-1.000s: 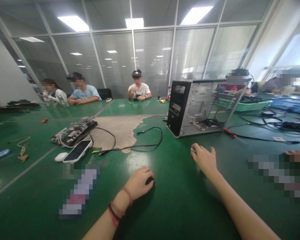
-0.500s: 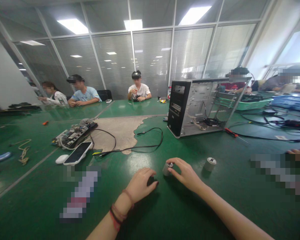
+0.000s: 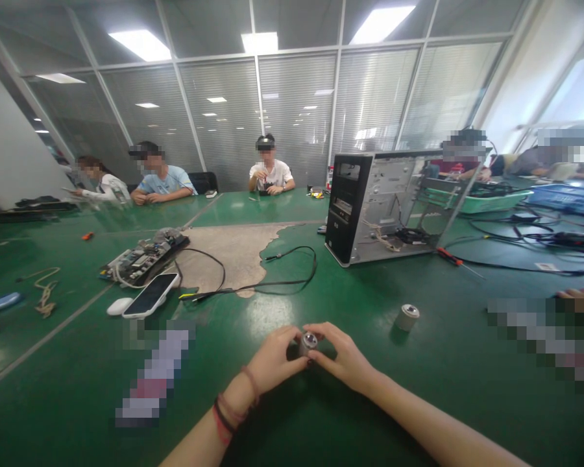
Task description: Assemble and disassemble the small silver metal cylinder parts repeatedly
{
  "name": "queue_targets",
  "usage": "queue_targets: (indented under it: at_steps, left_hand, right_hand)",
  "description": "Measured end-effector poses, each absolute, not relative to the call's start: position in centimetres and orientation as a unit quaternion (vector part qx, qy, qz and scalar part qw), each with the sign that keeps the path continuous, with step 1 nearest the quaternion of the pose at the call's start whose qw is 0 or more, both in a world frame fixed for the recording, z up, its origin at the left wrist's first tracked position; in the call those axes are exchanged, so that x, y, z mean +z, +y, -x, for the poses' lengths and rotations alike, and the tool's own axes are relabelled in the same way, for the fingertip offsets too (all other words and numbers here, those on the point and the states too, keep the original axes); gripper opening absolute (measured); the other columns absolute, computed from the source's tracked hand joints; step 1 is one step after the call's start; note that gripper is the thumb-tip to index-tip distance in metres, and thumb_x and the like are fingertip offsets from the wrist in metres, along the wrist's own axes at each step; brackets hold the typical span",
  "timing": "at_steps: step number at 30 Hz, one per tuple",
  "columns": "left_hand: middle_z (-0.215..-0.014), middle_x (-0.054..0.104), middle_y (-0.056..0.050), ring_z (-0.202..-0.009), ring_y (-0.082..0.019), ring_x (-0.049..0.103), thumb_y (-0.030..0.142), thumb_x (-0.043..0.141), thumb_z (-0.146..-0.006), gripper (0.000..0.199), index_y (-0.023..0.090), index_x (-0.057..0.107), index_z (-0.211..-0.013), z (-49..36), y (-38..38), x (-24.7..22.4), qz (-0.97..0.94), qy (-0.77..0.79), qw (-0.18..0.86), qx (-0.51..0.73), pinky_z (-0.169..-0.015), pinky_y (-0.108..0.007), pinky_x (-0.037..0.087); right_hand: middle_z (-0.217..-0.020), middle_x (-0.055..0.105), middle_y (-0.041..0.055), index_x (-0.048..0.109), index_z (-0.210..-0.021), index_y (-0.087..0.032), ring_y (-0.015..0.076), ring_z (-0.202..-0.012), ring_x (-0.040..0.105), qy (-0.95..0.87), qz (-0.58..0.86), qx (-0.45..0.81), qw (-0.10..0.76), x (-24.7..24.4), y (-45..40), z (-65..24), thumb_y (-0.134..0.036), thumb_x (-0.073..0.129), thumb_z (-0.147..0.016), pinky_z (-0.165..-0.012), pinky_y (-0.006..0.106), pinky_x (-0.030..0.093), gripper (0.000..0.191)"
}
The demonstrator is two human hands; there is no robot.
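A small grey metal cylinder with a shiny fitting on top is upright between my two hands, low over the green table. My left hand curls around its left side, thumb and fingers closed on it. From the right, my right hand grips the same cylinder between thumb and fingertips. A second cylinder of the same look stands by itself on the table to the right, apart from both hands.
An open computer case stands beyond my hands, with a red-handled screwdriver beside it. At left lie a circuit board assembly, a phone, a white mouse-like object and a black cable. Several people sit around the table.
My right hand has brought the cylinder leftward and nearer to me, up to my left hand. My left hand, earlier empty, has closed on it too. The second cylinder has stayed put.
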State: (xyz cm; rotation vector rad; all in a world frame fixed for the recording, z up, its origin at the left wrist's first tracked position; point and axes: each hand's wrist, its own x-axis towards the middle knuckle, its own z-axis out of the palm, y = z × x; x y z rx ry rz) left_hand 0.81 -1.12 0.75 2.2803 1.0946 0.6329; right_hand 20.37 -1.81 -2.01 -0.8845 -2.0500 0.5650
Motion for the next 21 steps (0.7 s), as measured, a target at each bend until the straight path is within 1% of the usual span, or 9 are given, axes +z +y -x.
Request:
queue_targets:
  at_steps: [3,7,13,17,21]
  left_hand:
    - [-0.092,0.062,-0.002,-0.086,-0.018,0.055,0.025,0.063,-0.078,0.018,0.018,0.058,-0.093,-0.93,-1.2,0.87,-0.834,0.405,0.291,0.237,-0.077,-0.027,0.043]
    - [-0.09,0.062,-0.001,-0.083,-0.017,0.055,0.024,0.062,-0.078,0.018,0.017,0.058,-0.093,-1.16,-1.21,0.8,-0.824,0.408,0.306,0.248,-0.074,-0.025,0.041]
    - [-0.083,0.061,0.0,-0.077,-0.016,0.054,0.024,0.06,-0.078,0.014,0.015,0.058,-0.09,-1.21,-1.05,0.72,-0.806,0.401,0.346,0.264,-0.069,-0.023,0.039]
    - [-0.081,0.06,0.0,-0.076,-0.015,0.054,0.025,0.059,-0.079,0.015,0.014,0.059,-0.088,-1.18,-0.83,0.43,-0.779,0.394,0.394,0.288,-0.069,-0.023,0.04]
    - [-0.072,0.057,0.001,-0.067,-0.013,0.051,0.033,0.059,-0.08,0.02,0.013,0.059,-0.082,-1.25,-0.65,-0.05,-0.743,0.408,0.44,0.295,-0.062,-0.022,0.039]
  right_hand:
    - [-0.105,0.062,0.0086,0.05,-0.12,-0.021,0.0193,-0.089,0.059,-0.799,0.366,0.226,0.421,-2.33,-1.82,-20.39,-0.032,0.057,-0.083,-0.081,0.034,0.049,0.039]
    - [-0.108,0.063,0.0083,0.052,-0.117,-0.021,0.019,-0.091,0.06,-0.791,0.371,0.237,0.425,-2.58,-1.87,-20.46,-0.031,0.057,-0.084,-0.083,0.033,0.049,0.035]
    - [-0.115,0.062,0.0081,0.052,-0.12,-0.021,0.0181,-0.099,0.058,-0.791,0.35,0.27,0.423,-2.39,-1.92,-20.76,-0.028,0.049,-0.089,-0.087,0.032,0.047,0.032]
    - [-0.124,0.056,0.0083,0.045,-0.129,-0.023,0.019,-0.104,0.055,-0.803,0.327,0.293,0.402,-2.09,-1.82,-21.05,-0.028,0.049,-0.089,-0.09,0.033,0.045,0.04]
    - [-0.131,0.048,0.0102,0.035,-0.137,-0.023,0.0217,-0.111,0.05,-0.814,0.307,0.319,0.376,-1.93,-1.68,-21.27,-0.031,0.054,-0.086,-0.094,0.036,0.042,0.055]
